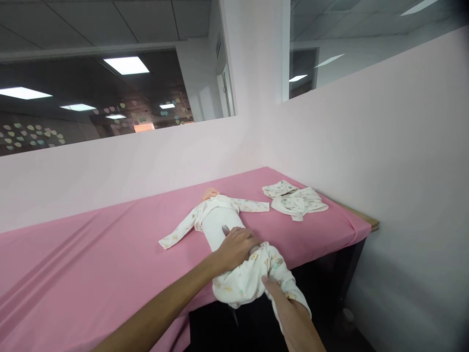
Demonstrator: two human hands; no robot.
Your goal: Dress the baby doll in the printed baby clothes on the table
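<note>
A doll (221, 221) lies on its back on the pink-covered table, its feet end towards me. It wears a white long-sleeved top (185, 226) with a small print, pushed up so the white torso shows. Around its lower body are white baby pants (244, 282) with a bear-like print, bunched and hanging past the table's front edge. My left hand (238, 246) is closed over the doll's waist, just above the pants; its fingertips are partly hidden. Pinched in my right hand (277, 292), thumb on top, is the fabric of one pants leg; the fingers beneath are hidden.
Folded white printed baby clothes (298, 200) lie at the table's right rear. A pink cloth (110, 254), creased on the left, covers the table. White walls (366, 127) with windows close off the back and right. The front edge drops to a dark space.
</note>
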